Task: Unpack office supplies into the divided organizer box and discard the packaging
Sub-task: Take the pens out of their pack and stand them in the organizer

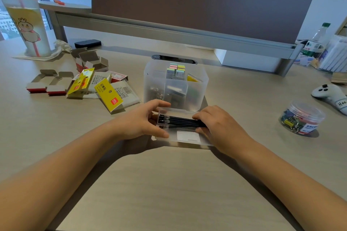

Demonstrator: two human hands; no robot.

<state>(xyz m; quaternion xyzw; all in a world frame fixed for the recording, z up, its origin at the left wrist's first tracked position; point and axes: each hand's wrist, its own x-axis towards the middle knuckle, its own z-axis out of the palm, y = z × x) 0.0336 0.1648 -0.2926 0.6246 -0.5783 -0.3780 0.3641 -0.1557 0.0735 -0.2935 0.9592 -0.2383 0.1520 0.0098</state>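
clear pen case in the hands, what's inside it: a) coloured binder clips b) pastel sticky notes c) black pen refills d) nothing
c: the open clear pen case held between the left hand and right hand contains a bundle of slim black pen refills.

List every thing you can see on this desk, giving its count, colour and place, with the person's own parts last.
organizer box: one, frosted clear, desk centre, holding pastel sticky notes
refill case: one, clear, open, in front of the box
pen refills: a bundle, black, in the case
empty packaging: several pieces, yellow, red and grey, left of the box
drink cup: one, white with red straw, far left
clip jar: one, clear, right
controller: one, white, far right
bottle: one, clear with green cap, back right
left hand: holds the case's left end
right hand: grips the refills
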